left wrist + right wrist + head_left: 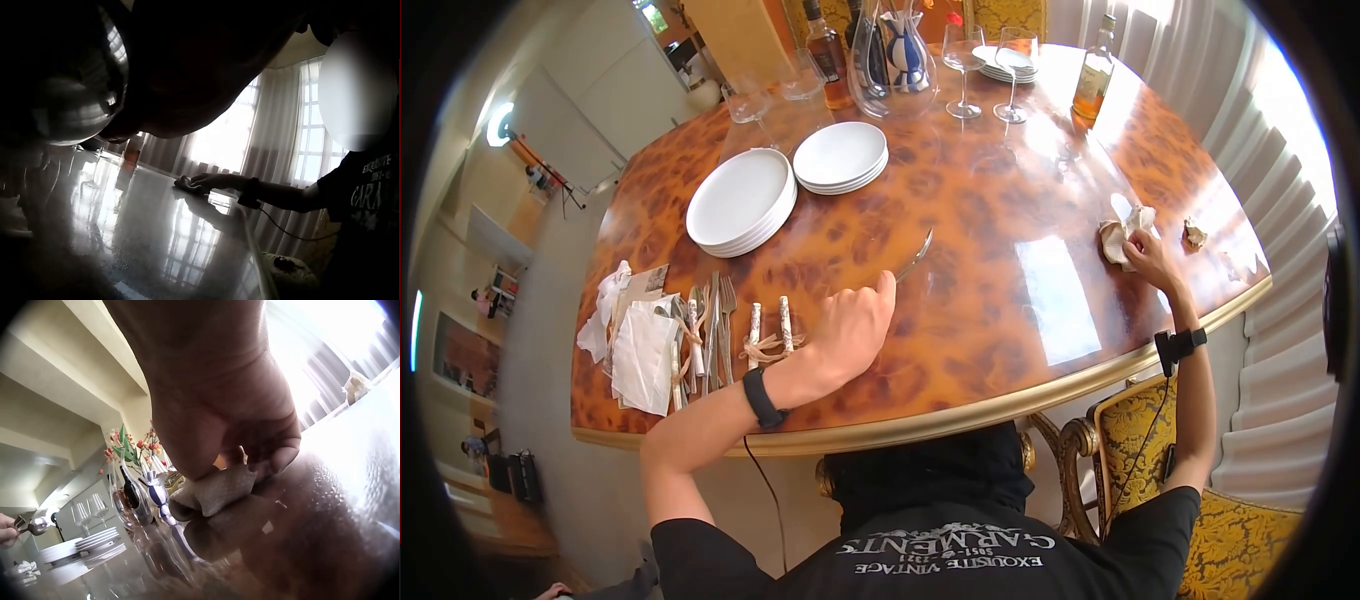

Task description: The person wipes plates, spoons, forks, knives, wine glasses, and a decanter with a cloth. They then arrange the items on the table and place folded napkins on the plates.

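While the left hand [852, 325], fingers curled, grips a spoon [918, 257] whose long axis runs forward and rightward from it, the crumpled napkin [1113, 243] sits well to that hand's right, on the tabletop [960, 330], pinched by the nearer right hand [1152, 258], fingers bent.

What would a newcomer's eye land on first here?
Probably the glossy, mottled brown table, filling the middle of the head view, with white plates stacked on its left half. Next, likely, the left hand holding a spoon above the table, and the right hand gripping crumpled paper toward its right side.
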